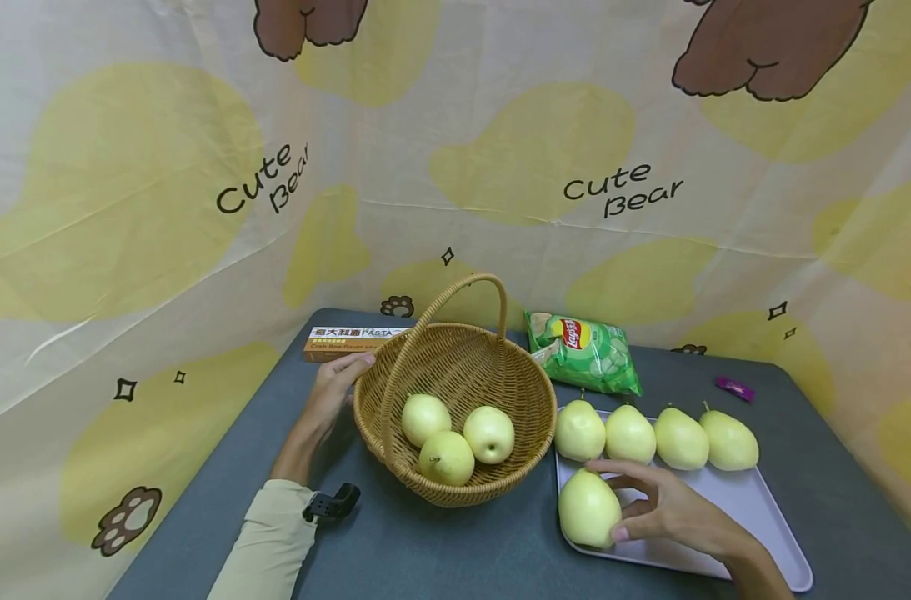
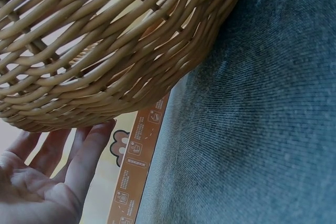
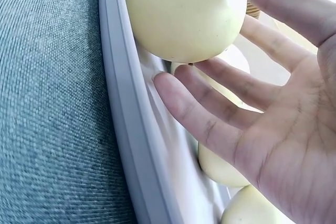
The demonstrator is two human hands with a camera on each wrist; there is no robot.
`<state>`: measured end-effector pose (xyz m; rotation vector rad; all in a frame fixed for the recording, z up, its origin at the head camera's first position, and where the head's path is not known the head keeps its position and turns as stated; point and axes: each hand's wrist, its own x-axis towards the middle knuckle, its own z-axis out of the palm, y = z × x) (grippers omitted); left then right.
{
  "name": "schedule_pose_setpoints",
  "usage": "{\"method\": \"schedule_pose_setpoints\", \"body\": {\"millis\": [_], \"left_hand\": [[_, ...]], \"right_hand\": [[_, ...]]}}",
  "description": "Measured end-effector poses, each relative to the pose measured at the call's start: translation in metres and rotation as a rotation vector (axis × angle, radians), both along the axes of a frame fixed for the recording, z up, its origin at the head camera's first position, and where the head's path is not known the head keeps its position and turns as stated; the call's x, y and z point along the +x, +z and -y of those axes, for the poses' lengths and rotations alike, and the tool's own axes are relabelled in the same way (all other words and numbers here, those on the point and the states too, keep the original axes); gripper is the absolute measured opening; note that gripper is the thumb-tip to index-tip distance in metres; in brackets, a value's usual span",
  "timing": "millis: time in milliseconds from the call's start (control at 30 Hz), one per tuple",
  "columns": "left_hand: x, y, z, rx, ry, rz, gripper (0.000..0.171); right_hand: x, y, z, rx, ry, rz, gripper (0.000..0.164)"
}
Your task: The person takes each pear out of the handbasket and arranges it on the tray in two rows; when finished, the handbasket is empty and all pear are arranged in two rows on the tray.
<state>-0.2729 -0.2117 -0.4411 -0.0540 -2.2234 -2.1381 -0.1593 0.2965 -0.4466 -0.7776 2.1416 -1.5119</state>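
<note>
My left hand (image 1: 331,392) touches the left side of a wicker basket (image 1: 528,379); its fingers look fairly straight against the weave in the left wrist view. Three pale green pears, one of them the front pear (image 1: 446,458), lie inside the basket. On the front left corner of a lilac tray (image 1: 755,512), my right hand (image 1: 668,508) grips a pear (image 1: 586,510) between thumb and fingers. The same pear (image 3: 181,17) fills the top of the right wrist view. Several other pears, including the far right pear (image 1: 728,440), line the tray's back.
Behind the basket on the left is a pasta box (image 1: 342,343). A green chip bag (image 1: 593,354) lies behind the tray. One small purple packet (image 1: 735,388) sits at the back right of the dark table (image 1: 395,558). A printed cloth (image 1: 500,167) hangs behind.
</note>
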Motion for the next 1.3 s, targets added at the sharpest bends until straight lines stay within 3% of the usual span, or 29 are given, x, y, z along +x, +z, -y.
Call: {"method": "schedule_pose_setpoints", "body": {"millis": [333,667,867,1300], "left_hand": [[-0.001,-0.001,0.0,0.001,-0.001,-0.006,0.051],[-0.002,-0.002,0.0,-0.006,-0.004,-0.005,0.051],[-0.001,-0.001,0.001,-0.014,-0.004,-0.016,0.052],[-0.001,-0.001,0.001,-0.038,0.001,-0.003,0.053]], "right_hand": [[0.001,0.005,-0.003,-0.008,-0.048,-0.065,0.065],[-0.001,0.013,-0.003,0.026,-0.173,-0.199,0.059],[-0.007,0.027,0.006,-0.027,-0.179,-0.311,0.058],[-0.033,0.065,0.041,-0.013,-0.18,-0.337,0.052]]}}
